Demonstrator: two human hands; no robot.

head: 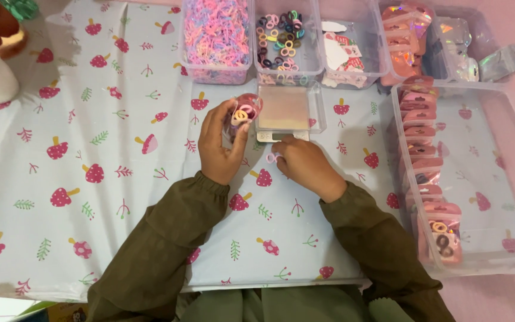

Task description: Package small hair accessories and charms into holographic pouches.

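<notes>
Between my hands lies the small scale [284, 110]; my left hand [220, 143] grips a pouch of hair ties [242, 113], my right hand [305, 164] pinches a pink tie [272, 158].

1. Tablecloth [90, 197]: thin printed sheet, smooth, slight sheen, creased in folds
2. Bins [400, 119]: clear hard plastic, glossy, light glinting off the rims
3. Scale [284, 110]: smooth platform with a pearly, reflective finish under a clear plastic cover
4. Pouch [242, 113] in the left hand [222, 146]: glossy clear film over small hair ties
5. Hair ties [278, 39]: soft and matt, probably elastic cloth; too small to be sure
6. Packets [424, 119]: pink card, matt; those at the back look holographic and shiny
7. Sleeves [162, 238]: olive woven cloth, matt, gathered at the cuffs
</notes>
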